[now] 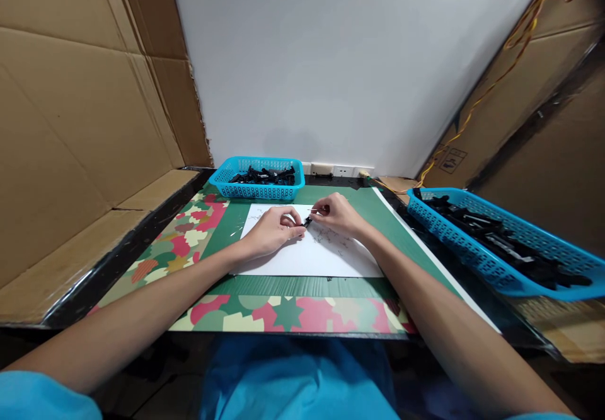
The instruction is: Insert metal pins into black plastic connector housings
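Note:
My left hand [273,229] rests on a white sheet of paper [307,257] with its fingers curled round a small black part [307,221]. My right hand [336,213] meets it from the right, fingers pinched on a thin pale pin-like piece at the part's end. The two hands touch above the middle of the sheet. Tiny loose bits lie scattered on the paper to the right of my hands.
A blue basket [230,183] of black parts stands at the back of the green mat [401,237]. A larger blue basket [501,275] with black parts sits at the right. Cardboard walls close in both sides; a yellow cable [515,35] hangs at right.

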{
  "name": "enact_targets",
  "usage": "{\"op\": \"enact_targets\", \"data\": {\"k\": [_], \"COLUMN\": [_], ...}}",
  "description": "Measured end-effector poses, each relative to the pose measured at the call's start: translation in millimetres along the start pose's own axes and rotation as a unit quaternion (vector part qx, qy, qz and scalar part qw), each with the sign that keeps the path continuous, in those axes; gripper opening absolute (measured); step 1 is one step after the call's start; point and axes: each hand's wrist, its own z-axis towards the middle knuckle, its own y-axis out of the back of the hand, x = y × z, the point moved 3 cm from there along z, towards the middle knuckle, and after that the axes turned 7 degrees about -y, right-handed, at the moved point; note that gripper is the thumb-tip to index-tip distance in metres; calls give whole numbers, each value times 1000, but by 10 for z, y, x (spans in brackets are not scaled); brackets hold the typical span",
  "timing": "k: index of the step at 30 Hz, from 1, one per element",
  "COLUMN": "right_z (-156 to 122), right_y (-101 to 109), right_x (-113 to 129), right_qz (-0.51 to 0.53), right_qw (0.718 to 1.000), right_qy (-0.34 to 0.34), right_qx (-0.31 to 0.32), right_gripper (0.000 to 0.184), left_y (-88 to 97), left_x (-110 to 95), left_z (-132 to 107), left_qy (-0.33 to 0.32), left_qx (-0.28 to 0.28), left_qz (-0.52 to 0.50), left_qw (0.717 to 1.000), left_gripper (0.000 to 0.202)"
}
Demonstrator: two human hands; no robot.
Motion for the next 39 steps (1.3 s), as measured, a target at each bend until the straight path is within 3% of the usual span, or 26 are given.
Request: {"op": "enact_targets", "data": {"k": [18, 29, 35, 39], "right_z": [18, -5, -12, -10], "right_y": [-70, 10, 104, 168], "right_x": [-56, -31, -170, -183], "right_qz": [-5, 6, 32, 34], "right_qw": [1000, 1000, 994, 997], "right_qy": [12, 4, -29, -28], "right_qx": [-27, 26, 98, 65], "right_gripper": [22, 23, 36, 34], "left_y": [9, -17, 6, 28], "left_x": [-1, -54, -69, 4], "left_z": [-10, -35, -60, -27], "left_qy": [1, 7, 17, 20], "left_qx": [2, 3, -6, 7], "left_qz": [14, 12, 35, 58], "left_qw": [1000, 1000, 999, 998], "left_gripper": [22, 24, 53, 53]}}
